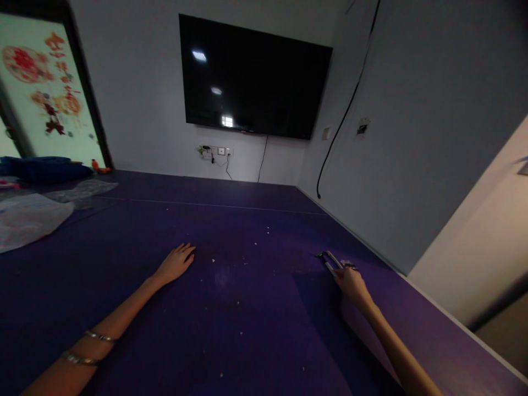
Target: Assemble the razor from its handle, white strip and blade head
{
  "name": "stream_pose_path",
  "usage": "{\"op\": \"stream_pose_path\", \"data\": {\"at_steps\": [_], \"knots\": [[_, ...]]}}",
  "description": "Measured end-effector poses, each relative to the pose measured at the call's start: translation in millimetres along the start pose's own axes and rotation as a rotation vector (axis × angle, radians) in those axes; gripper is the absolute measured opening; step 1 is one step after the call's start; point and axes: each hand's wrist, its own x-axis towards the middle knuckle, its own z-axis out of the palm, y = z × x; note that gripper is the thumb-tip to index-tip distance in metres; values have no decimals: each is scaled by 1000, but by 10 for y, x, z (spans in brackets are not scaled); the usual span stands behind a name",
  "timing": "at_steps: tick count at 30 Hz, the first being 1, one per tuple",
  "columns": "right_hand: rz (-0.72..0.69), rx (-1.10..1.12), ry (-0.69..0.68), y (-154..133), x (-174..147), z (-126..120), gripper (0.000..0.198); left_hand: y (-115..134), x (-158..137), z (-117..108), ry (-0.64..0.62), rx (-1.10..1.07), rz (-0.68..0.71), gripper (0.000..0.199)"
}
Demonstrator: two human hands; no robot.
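My left hand (pixel 176 263) lies flat on the dark purple surface (pixel 264 308), its fingers stretched out and nothing in them. Two bracelets (pixel 80 359) circle that forearm. On the right, my right hand (pixel 352 283) is closed around a small tool with two pale, slim arms (pixel 332 265). The arms point away from me, up and to the left, and a dark piece shows at their far end. Its exact kind is too small to make out. Something dark with a clear, shiny part (pixel 348 265) shows just beyond the fingers. Small white scraps (pixel 213 260) are scattered between the hands.
Clear plastic sheeting (pixel 86 190) and a whitish bag (pixel 33 220) lie at the left, before a dark blue bundle (pixel 45 169) and a small orange item (pixel 95 164). A television (pixel 253 77) hangs on the far wall. A black cable (pixel 344 115) dangles along the right wall.
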Motion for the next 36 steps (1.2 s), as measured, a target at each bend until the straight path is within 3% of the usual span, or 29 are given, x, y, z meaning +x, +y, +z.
{"op": "stream_pose_path", "data": {"at_steps": [4, 10, 13, 16, 18, 21, 23, 25, 30, 36], "knots": [[-32, 33, 27, 31, -2, 46, 28, -12, 5, 17, 16, -18, 6, 51], [29, 101, 77, -8, -41, 34, 27, 86, 24, -95, 14, -5, -41, 49], [11, 154, 72, -172, -58, -48, 30, 371, 64, -227, 142, -77, -42, 40], [-37, 216, 87, -465, -73, -156, 31, 889, 140, -334, 226, -307, 41, 30], [-104, 264, 103, -707, -91, -216, 31, 1316, 204, -365, 171, -525, 70, 26], [-208, 300, 150, -1072, -145, -267, 30, 1935, 293, -353, -51, -863, 41, 24], [-283, 295, 182, -1287, -197, -271, 29, 2262, 334, -326, -231, -1027, -22, 28], [-338, 294, 213, -1461, -255, -255, 29, 2495, 362, -298, -310, -1138, -54, 30], [-441, 271, 250, -1717, -383, -171, 32, 2731, 428, -266, -271, -1182, -154, 36], [-508, 169, 292, -1847, -531, -131, 35, 2671, 463, -323, -265, -1178, -265, 33]]}}
